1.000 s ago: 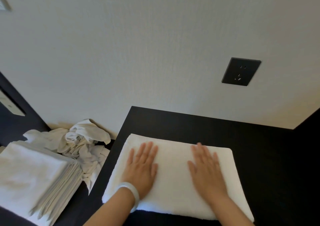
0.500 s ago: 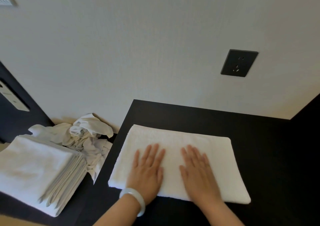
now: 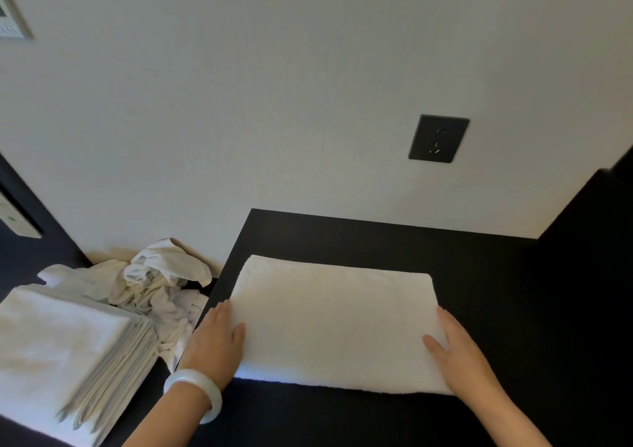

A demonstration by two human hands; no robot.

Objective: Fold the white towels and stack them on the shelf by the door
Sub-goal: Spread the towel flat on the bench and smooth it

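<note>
Dark surface [image 3: 346, 235], hands [image 3: 215, 349] [image 3: 460, 355] flanking folded towel [image 3: 335, 319]

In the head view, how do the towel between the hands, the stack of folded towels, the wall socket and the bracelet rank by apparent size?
1. folded towel
2. stack of folded towels, cut off by the frame edge, so this place is unsure
3. wall socket and bracelet look about alike; unranked

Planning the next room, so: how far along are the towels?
Done: a stack of folded towels sits at the left. In hand: one folded towel lies on the dark surface, left hand and right hand at its ends. Left: the crumpled pile awaits folding, and this towel is not yet on the stack.
</note>
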